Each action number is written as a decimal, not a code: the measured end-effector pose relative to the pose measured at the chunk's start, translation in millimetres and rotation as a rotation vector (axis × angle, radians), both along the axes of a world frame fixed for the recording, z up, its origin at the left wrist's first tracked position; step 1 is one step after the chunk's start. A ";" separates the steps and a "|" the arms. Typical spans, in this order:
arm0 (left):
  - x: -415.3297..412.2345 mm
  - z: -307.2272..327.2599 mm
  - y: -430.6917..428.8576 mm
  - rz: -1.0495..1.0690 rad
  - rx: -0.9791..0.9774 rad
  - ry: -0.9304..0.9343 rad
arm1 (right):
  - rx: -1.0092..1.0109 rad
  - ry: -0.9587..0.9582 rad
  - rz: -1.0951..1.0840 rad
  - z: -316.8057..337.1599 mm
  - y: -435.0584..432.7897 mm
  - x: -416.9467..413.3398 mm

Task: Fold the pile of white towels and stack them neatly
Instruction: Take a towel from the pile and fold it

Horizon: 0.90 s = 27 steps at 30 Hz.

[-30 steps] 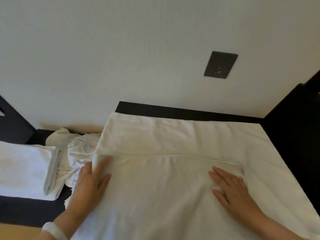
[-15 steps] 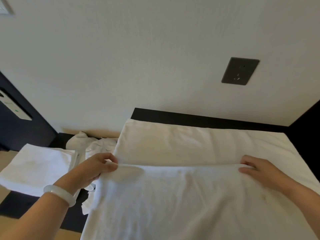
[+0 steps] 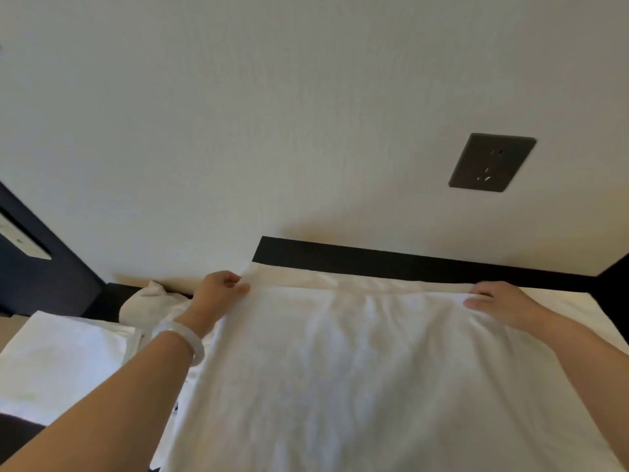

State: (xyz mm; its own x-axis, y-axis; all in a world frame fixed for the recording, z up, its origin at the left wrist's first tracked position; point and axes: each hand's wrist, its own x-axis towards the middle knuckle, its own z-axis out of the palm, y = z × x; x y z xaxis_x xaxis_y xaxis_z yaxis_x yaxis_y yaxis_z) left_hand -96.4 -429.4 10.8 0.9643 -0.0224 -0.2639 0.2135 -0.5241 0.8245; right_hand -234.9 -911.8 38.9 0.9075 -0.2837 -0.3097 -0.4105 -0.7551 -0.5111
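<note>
Towel (image 3: 357, 369) lies on the desk (image 3: 408, 265); left hand (image 3: 218, 294) and right hand (image 3: 500, 301), flat on it a second ago, now pinch its corners, carried nearly to the far edge: this fold is almost closed.

Left grip (image 3: 219, 294) and right grip (image 3: 498, 301) outstretched, pinched.

Plain cream wall (image 3: 306, 114) ahead of me, softly and evenly lit, dark grey socket plate (image 3: 492, 162) set in it to my right, black surface (image 3: 408, 264) against its foot, dark panel (image 3: 44, 277) at my left bearing a pale wall unit (image 3: 20, 240), second dark panel (image 3: 616, 275) far right.
</note>
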 end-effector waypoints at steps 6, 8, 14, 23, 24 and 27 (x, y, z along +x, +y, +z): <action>-6.5 18.3 3.1 0.066 -0.095 -0.035 | 0.057 -0.029 -0.005 16.2 -4.5 -11.6; -5.6 37.6 5.6 0.067 -0.158 -0.030 | 0.124 -0.018 0.025 38.3 -10.5 -18.1; 26.7 70.7 -2.4 0.082 -0.119 -0.120 | 0.244 -0.051 -0.050 65.2 -24.2 4.3; 35.9 -7.6 -24.8 0.195 0.086 -0.086 | -0.021 -0.091 -0.179 -23.7 -17.2 33.4; 36.4 -9.1 -25.2 0.201 0.094 -0.102 | -0.018 -0.094 -0.195 -24.9 -18.2 33.1; 35.0 -9.2 -29.2 0.204 0.167 -0.164 | -0.019 -0.076 -0.243 -28.7 -20.9 36.9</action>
